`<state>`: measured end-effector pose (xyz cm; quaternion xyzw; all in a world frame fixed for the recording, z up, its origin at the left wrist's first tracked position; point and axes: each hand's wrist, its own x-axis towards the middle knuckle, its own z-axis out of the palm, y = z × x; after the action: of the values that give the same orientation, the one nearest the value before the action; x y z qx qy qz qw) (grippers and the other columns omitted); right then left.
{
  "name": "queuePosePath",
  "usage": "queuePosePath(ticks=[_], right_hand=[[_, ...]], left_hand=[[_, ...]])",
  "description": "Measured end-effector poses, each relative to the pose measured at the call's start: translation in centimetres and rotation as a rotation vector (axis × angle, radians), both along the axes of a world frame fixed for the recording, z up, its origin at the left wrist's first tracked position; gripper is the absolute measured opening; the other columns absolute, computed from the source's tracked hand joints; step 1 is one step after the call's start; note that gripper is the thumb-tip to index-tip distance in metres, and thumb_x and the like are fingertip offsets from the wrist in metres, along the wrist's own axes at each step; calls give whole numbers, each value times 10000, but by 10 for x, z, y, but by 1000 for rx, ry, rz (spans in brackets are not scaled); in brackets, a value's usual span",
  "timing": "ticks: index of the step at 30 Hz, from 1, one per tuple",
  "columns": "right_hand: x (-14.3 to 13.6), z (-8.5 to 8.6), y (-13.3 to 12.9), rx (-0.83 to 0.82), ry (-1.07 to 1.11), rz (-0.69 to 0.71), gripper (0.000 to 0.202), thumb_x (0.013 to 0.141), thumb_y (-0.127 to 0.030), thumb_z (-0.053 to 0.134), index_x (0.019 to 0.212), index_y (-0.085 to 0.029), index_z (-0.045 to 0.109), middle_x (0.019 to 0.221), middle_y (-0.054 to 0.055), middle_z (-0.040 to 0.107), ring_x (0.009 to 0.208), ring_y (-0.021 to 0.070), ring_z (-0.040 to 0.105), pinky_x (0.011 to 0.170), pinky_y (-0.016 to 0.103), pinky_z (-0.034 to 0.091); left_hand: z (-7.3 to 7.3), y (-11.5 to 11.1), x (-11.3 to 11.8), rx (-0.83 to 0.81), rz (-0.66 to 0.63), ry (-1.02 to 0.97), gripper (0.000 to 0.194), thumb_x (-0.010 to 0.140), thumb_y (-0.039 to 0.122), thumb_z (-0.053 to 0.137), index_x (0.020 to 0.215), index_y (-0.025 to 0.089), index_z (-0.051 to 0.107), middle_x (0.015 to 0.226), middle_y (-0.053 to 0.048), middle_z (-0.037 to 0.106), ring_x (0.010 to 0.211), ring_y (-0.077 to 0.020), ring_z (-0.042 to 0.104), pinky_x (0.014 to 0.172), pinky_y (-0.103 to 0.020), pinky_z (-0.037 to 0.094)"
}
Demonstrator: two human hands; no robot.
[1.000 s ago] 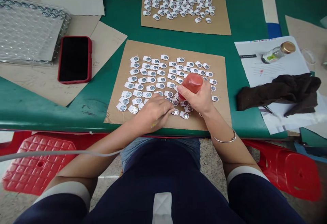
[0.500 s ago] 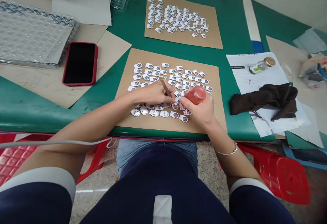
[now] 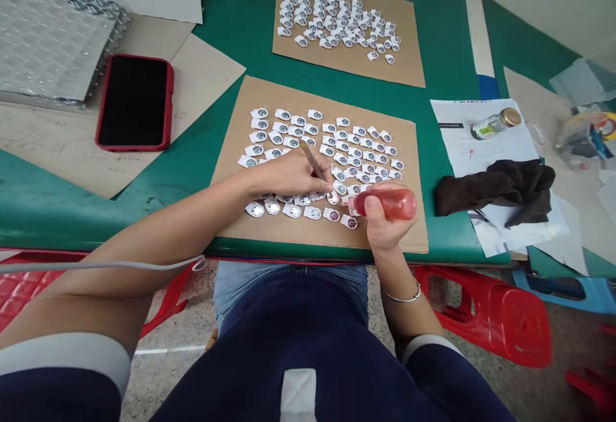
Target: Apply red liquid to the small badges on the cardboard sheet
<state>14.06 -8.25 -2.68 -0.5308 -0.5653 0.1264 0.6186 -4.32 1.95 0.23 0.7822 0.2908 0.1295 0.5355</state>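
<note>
Bent over a brown cardboard sheet, my left hand pinches slim metal tweezers, their tips down among small white tags. Each tag carries a round silvery disc; one tag lies right by the left fingertips. My right hand wraps round a squeeze bottle of red liquid. The bottle lies nearly level, its nozzle pointing left over the tags in the front rows. Several rows of tags cover the sheet, and my left hand hides some of them.
A second cardboard sheet with many tags lies farther back. On the left are a red-cased phone and bubble wrap. Dark cloth, printed paper and a small glass jar lie right. Red stools stand below.
My right hand has tipped the squeeze bottle over to the right, drawing its nozzle back from my left fingertips. My left hand with the tweezers stays in nearly the same place.
</note>
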Motion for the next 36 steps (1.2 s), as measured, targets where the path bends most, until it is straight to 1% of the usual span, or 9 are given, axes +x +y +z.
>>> queuePosePath(ticks=[3,11,16,22,27,31,36], right_hand=[[0,0,1,6,-38,7,196,697,-319,701,810,-196,597,705,4,595,684,148,607,629,324,528],[0,-1,2,1,-42,9,181,682,-280,719,796,-189,612,705,8,598,690,153,607,633,321,518],[0,-1,1,-21,-48,16,166,699,-285,707,793,-193,605,729,9,590,688,147,607,605,309,517],[3,-5,-1,-59,-99,27,177,707,-299,698,821,-199,606,770,16,609,717,164,605,667,369,523],[2,-6,-2,-66,-111,58,178,722,-304,684,840,-202,599,779,15,592,733,166,602,691,389,543],[1,-5,-2,-107,-150,66,185,749,-339,652,846,-199,583,806,21,586,727,163,605,737,421,558],[1,-6,-2,-86,-162,62,195,739,-346,659,844,-204,577,797,22,589,737,172,609,726,425,561]], left_hand=[[0,-1,0,-2,1,1,69,738,214,624,747,175,681,731,-6,677,680,-113,594,601,-219,426],[2,-1,0,10,5,21,88,740,233,625,757,171,686,722,-12,672,665,-115,586,581,-225,413],[1,-1,0,-10,5,16,88,738,238,627,749,173,685,728,-14,670,649,-108,576,588,-228,409],[2,-2,0,-42,5,14,78,736,231,628,748,170,676,712,-10,659,637,-104,563,594,-226,401],[4,-3,-1,-42,18,21,78,733,219,627,749,162,677,695,-10,654,628,-100,557,606,-231,398],[2,-2,-1,-48,16,13,91,736,232,628,766,164,681,710,-13,661,642,-104,565,604,-232,402],[-1,-2,0,-17,12,-10,78,733,227,624,749,173,677,709,-15,664,646,-110,575,578,-228,405]])
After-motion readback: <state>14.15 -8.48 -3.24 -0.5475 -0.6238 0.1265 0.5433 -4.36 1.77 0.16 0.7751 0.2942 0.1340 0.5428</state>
